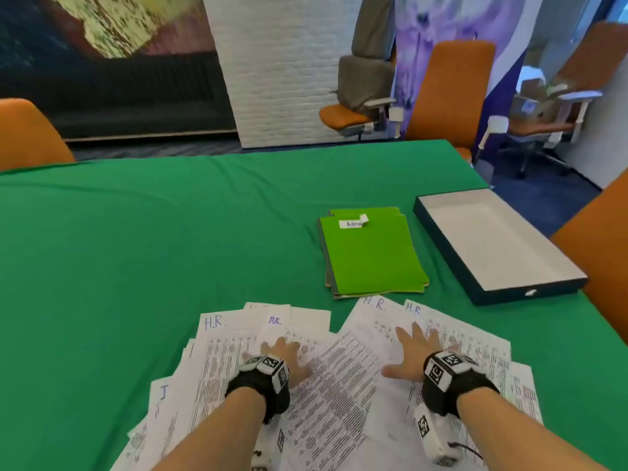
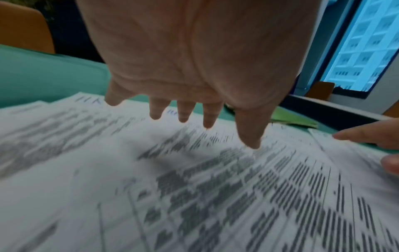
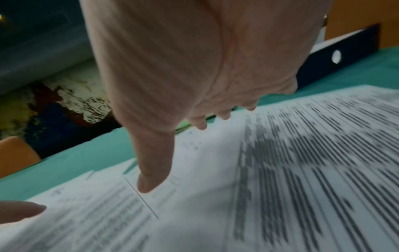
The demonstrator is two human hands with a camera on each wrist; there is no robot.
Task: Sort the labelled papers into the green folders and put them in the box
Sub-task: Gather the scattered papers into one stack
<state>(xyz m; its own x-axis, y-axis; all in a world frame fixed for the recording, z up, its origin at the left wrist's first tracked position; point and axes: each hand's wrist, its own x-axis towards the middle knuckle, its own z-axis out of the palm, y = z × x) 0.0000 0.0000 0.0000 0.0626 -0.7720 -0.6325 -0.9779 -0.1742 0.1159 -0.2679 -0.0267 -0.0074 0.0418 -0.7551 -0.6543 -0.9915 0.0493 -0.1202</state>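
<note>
Several printed papers (image 1: 339, 375) lie fanned out on the green table near me, some marked "H.R." in blue at the top. My left hand (image 1: 283, 355) lies flat on the left part of the spread, fingers straight and apart (image 2: 183, 117). My right hand (image 1: 413, 351) lies flat on the right part, fingers splayed, thumb (image 3: 151, 179) pointing left. Neither hand holds a sheet. A stack of green folders (image 1: 372, 253) with a white label lies beyond the papers. To its right stands the shallow dark box (image 1: 441, 229) with a white inside.
The green cloth covers the table (image 1: 136, 249), with wide bare cloth on the left and far side. Orange chairs (image 1: 448, 90) stand around the table edges, one close at the right (image 1: 605, 253). The box sits near the table's right edge.
</note>
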